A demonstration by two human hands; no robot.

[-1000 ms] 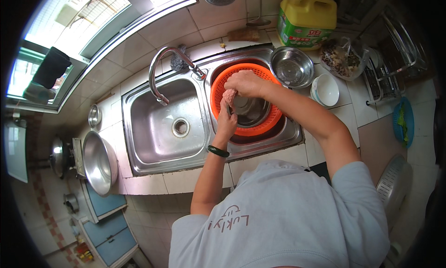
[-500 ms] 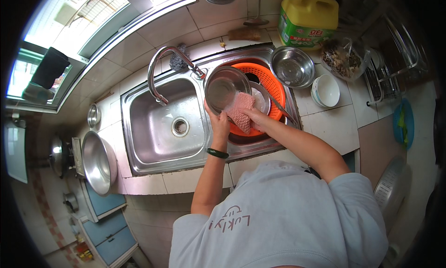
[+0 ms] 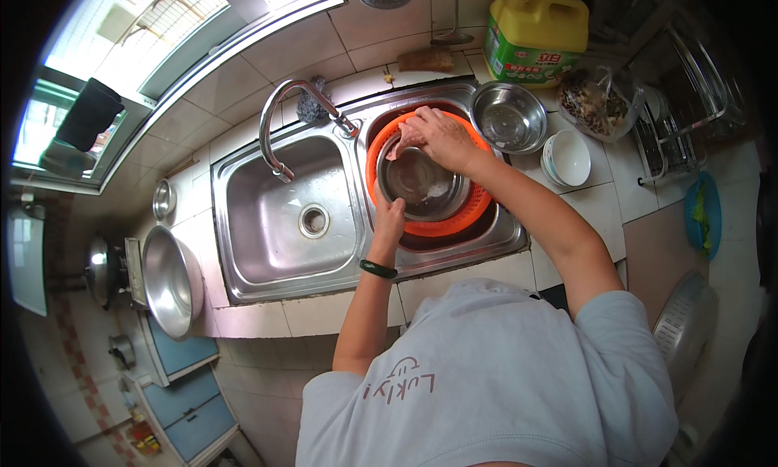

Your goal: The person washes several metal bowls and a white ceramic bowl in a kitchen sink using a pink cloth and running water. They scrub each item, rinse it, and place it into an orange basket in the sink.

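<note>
A steel bowl (image 3: 429,187) lies over the orange colander (image 3: 469,210) in the right basin of the double sink. My left hand (image 3: 390,213) grips the bowl's lower-left rim, fingers curled round it. My right hand (image 3: 444,143) holds a pink, textured cloth (image 3: 397,149) against the bowl's upper rim. The chrome faucet (image 3: 268,123) arches over the left basin (image 3: 267,216), beside the bowl.
A steel bowl (image 3: 509,115), white bowls (image 3: 571,157), a yellow-green jug (image 3: 535,42), a bagged foodstuff (image 3: 596,102) and a wire rack (image 3: 673,135) crowd the right. A blue basket (image 3: 697,216) lies far right. A large steel basin (image 3: 168,277) and small bowl (image 3: 164,200) stand left.
Since half a second ago the bowl has shifted right and down into the colander. My right hand has moved up with the cloth from its lower right to its upper rim.
</note>
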